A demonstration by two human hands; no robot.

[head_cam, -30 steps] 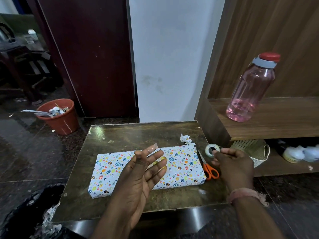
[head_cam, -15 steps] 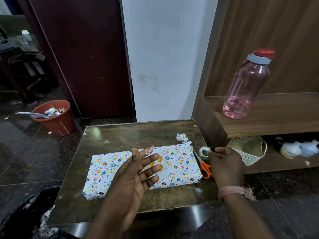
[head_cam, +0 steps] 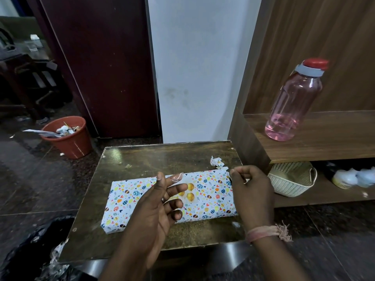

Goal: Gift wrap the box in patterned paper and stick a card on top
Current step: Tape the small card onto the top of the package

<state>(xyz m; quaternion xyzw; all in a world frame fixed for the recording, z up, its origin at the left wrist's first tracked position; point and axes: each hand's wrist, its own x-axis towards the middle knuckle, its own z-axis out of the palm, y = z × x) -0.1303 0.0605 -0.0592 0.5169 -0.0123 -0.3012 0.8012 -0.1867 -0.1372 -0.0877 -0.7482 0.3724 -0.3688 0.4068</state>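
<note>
Box (head_cam: pixel 205 197) fully wrapped, lying mid-desk (head_cam: pixel 142 159); card (head_cam: pixel 187 192) on top. Left hand (head_cam: pixel 158 207) spread, tape strip (head_cam: pixel 177 177) on fingertip. Right hand (head_cam: pixel 250 189) curled, contents unclear. Taping card remains.

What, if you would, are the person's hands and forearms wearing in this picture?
Both forearms are bare, with no sleeves in view. The right hand has a pink thread band with a frayed knot tied round its wrist. The left hand shows no wristband, and a thin ring seems to sit on one finger.
</note>
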